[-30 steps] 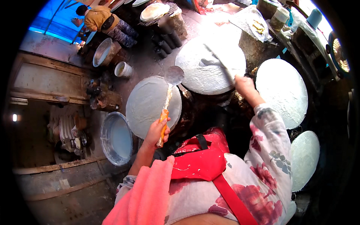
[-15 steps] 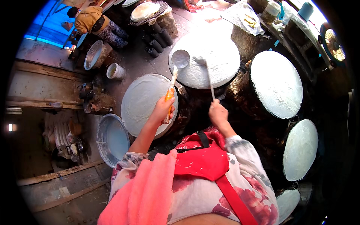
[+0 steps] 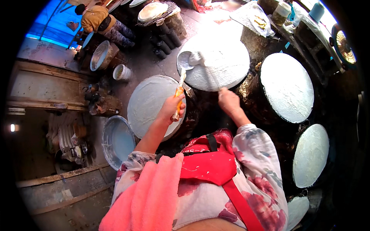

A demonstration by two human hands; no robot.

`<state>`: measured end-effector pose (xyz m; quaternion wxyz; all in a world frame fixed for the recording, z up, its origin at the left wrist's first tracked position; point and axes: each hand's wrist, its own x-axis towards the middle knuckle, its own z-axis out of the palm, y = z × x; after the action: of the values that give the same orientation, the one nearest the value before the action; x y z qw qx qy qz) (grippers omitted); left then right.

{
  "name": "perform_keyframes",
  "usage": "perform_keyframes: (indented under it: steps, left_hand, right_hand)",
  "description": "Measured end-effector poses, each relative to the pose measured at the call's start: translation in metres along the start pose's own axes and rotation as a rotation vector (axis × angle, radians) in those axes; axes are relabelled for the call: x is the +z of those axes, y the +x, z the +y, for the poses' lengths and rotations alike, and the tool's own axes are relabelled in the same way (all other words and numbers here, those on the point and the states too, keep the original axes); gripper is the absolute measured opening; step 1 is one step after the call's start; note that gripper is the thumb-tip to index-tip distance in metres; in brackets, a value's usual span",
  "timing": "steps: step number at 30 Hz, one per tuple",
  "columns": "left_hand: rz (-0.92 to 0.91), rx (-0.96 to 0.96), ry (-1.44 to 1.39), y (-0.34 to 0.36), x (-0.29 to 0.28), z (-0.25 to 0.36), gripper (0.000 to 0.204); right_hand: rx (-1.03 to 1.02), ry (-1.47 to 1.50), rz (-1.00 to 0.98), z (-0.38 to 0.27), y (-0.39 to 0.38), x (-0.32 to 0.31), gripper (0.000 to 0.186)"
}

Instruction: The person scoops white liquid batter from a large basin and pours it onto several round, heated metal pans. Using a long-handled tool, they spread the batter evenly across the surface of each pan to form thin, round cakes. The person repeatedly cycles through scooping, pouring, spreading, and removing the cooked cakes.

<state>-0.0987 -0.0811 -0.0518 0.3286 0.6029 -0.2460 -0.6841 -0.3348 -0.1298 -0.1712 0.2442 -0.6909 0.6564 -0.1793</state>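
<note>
My left hand (image 3: 172, 106) grips the orange handle of a ladle (image 3: 184, 65) whose round bowl, white with batter, reaches the left edge of a round steaming surface (image 3: 225, 67) covered in white batter. My right hand (image 3: 229, 101) holds a thin stick (image 3: 210, 75) that runs up over that same surface to its spreader end beside the ladle bowl. Below my left hand lies another round white surface (image 3: 148, 104).
Two more white round surfaces (image 3: 287, 86) (image 3: 310, 154) curve around to the right. A metal basin of pale batter (image 3: 117, 140) sits at lower left, a small white cup (image 3: 121, 72) above it. A person in a yellow top (image 3: 98, 19) crouches far off, upper left.
Both hands have drawn back toward my body. The ladle bowl stays at the left edge of the middle surface while the stick has swung left to meet it.
</note>
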Motion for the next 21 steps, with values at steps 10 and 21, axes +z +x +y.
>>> perform_keyframes:
  steps: [10,21]
  left_hand:
    - [-0.029,-0.041,-0.202,-0.002,0.004,0.001,0.03]
    - [-0.143,0.088,-0.729,-0.033,-0.037,-0.01,0.032]
  right_hand:
    - [-0.065,0.2,-0.053,-0.026,-0.022,0.045,0.023]
    - [-0.286,0.192,0.077,-0.037,-0.002,-0.024,0.017]
